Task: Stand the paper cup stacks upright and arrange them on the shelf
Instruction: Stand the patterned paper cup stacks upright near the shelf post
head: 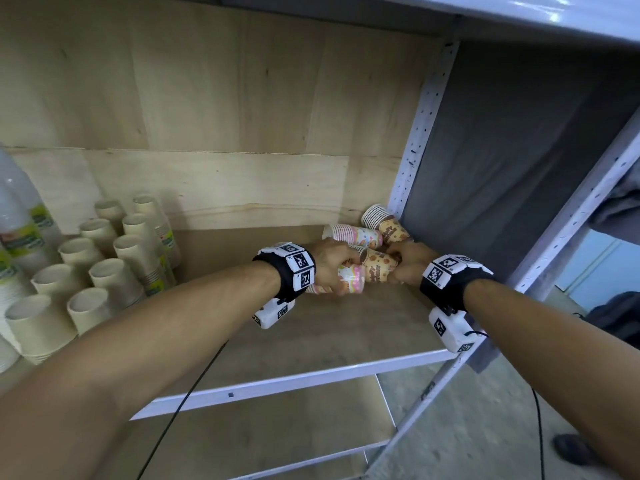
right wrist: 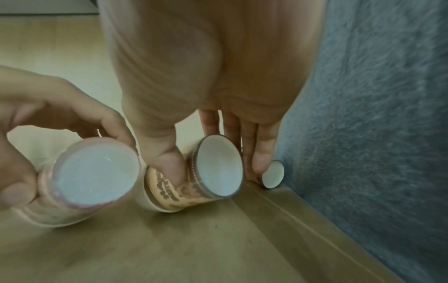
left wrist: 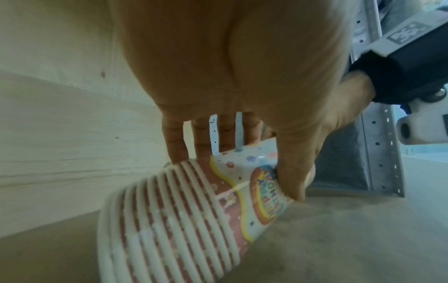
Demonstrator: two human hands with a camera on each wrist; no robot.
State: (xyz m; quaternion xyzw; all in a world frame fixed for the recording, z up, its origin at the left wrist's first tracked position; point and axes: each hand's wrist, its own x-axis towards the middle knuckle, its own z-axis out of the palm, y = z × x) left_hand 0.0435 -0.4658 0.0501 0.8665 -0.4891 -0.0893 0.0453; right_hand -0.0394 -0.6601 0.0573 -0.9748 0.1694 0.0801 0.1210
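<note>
Four printed paper cup stacks lie on their sides at the right end of the shelf board [head: 346, 334]. My left hand [head: 337, 270] grips a pink birthday stack [head: 351, 284], thumb on one side and fingers on the other; the left wrist view shows this stack [left wrist: 194, 210] tilted in the left hand [left wrist: 237, 166]. My right hand [head: 400, 266] grips a brown cookie-print stack [head: 379, 265], whose white base [right wrist: 219, 166] faces the right wrist camera inside the right hand [right wrist: 215, 164]. Behind them lie another pink stack [head: 353, 235] and another brown stack [head: 384, 223].
Upright plain beige cup stacks [head: 104, 265] fill the shelf's left part, with plastic-wrapped stacks [head: 20, 230] at the far left. A perforated metal post [head: 422, 126] and grey fabric wall [head: 502, 168] close the right side. The shelf's white front edge [head: 311, 379] is near my forearms.
</note>
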